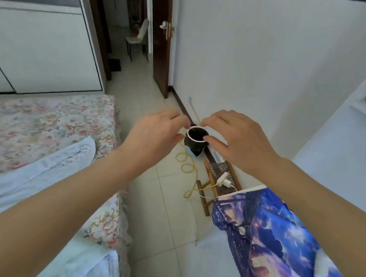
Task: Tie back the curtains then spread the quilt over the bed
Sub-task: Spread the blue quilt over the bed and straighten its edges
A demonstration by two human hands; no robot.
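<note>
My left hand [156,135] and my right hand [235,139] are held out in front of me, close together, with thumbs and forefingers curled toward each other. Whether they pinch something thin, I cannot tell. Behind the gap between them a small dark bin with a white rim [196,146] stands on the floor. A blue night-sky patterned curtain [265,235] hangs at the lower right under my right forearm. The bed [49,122] with a floral sheet lies at the left, and a pale blue quilt [37,173] is bunched on it.
A tiled floor strip [160,213] runs between the bed and the white wall. On it lie a coiled yellow cable [187,170], a small wooden rack [214,183] and a white charger [223,179]. A dark door [163,54] stands open onto a hallway with a chair [138,39].
</note>
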